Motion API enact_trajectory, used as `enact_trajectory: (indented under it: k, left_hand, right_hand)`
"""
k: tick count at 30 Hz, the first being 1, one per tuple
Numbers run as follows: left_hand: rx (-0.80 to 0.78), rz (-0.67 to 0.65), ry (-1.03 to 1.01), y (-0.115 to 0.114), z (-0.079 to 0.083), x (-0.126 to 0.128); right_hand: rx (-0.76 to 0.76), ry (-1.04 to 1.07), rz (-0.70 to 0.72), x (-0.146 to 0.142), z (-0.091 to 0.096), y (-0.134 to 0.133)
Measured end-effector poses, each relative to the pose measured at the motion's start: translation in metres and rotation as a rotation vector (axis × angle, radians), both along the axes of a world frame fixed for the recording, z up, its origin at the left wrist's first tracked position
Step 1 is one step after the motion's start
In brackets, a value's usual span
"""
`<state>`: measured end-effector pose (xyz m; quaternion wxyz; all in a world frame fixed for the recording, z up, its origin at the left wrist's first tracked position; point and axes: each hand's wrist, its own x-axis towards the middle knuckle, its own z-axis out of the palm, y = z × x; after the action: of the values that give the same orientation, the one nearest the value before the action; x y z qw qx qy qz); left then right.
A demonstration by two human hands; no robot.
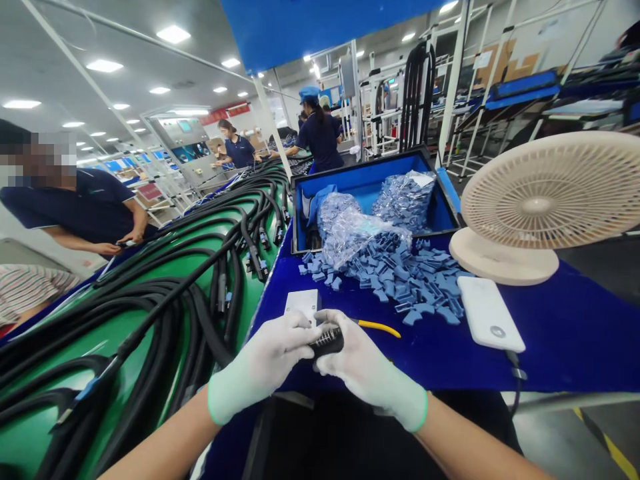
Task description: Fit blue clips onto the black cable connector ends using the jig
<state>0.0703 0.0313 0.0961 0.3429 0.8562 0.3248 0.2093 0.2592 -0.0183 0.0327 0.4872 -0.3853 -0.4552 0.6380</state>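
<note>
Both my hands wear white gloves and meet above the front edge of the blue-covered table (425, 363). Between them is a small black part (329, 341) with a row of pale metallic stripes, perhaps a connector. My left hand (270, 360) pinches its left end with the fingertips. From the right, the thumb and fingers of my right hand (367, 370) wrap round it. Just behind the hands lies a white block (301, 303) with small holes. A yellow tool handle (383, 327) sticks out beside my right hand; its other end is hidden.
Loose blue plastic clips (390, 270) spill from a clear bag (350, 230) before a black-rimmed blue bin (367, 167). At right are a fan (537, 200) and a white power bank (490, 313) with a cable. Black cables (165, 300) cover the green table left; co-workers stand beyond.
</note>
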Motion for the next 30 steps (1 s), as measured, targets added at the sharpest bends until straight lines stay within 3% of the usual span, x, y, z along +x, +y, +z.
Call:
enact_trajectory:
  k: [3, 7, 9, 11, 14, 16, 18, 20, 22, 23, 24, 25, 28, 30]
  left_hand:
    - [-0.050, -0.013, -0.010, 0.007, -0.010, -0.005]
    - [-0.396, 0.099, -0.042, 0.027, -0.020, -0.007]
    - [-0.456, 0.111, -0.036, 0.030, -0.022, -0.007]
    - [-0.335, 0.231, -0.027, 0.022, -0.023, -0.007]
    - [-0.089, 0.482, -0.026, -0.008, -0.030, -0.012]
    - [-0.243, 0.568, -0.161, -0.029, -0.039, -0.018]
    - [-0.575, 0.661, -0.533, -0.041, -0.048, -0.024]
    - [-0.767, 0.765, -0.913, -0.039, -0.051, -0.030]
    - [-0.753, 0.831, -1.137, -0.027, -0.046, -0.036]
    - [-0.719, 0.826, -1.170, -0.019, -0.041, -0.038]
    - [-0.682, 0.806, -1.191, -0.010, -0.034, -0.039]
    - [-0.630, 0.774, -1.184, -0.001, -0.027, -0.039]
    - [-0.389, 0.678, -1.028, 0.026, -0.009, -0.035]
    - [-0.221, 0.642, -0.907, 0.045, -0.004, -0.030]
  right_hand:
    - [0.018, -0.022, 0.019, 0.001, 0.007, -0.001]
    - [0.113, 0.021, 0.037, -0.004, 0.010, -0.004]
    - [0.111, 0.037, 0.053, -0.005, 0.010, -0.001]
    - [0.094, -0.001, 0.008, -0.005, 0.008, 0.003]
    - [0.037, 0.035, -0.136, -0.008, 0.001, 0.004]
    - [-0.007, 0.191, -0.232, -0.014, -0.004, -0.002]
    - [0.026, 0.254, -0.200, -0.019, -0.007, -0.009]
    - [0.187, 0.078, 0.069, -0.018, -0.007, -0.008]
    - [0.390, -0.379, 0.282, -0.010, -0.004, 0.011]
    - [0.466, -0.630, 0.297, -0.003, -0.003, 0.027]
    - [0.504, -0.976, 0.150, 0.003, -0.002, 0.046]
    - [0.480, -1.119, 0.044, 0.010, -0.003, 0.066]
    - [0.433, -1.340, -0.048, 0.021, -0.011, 0.118]
    - [0.416, -1.437, -0.048, 0.020, -0.021, 0.136]
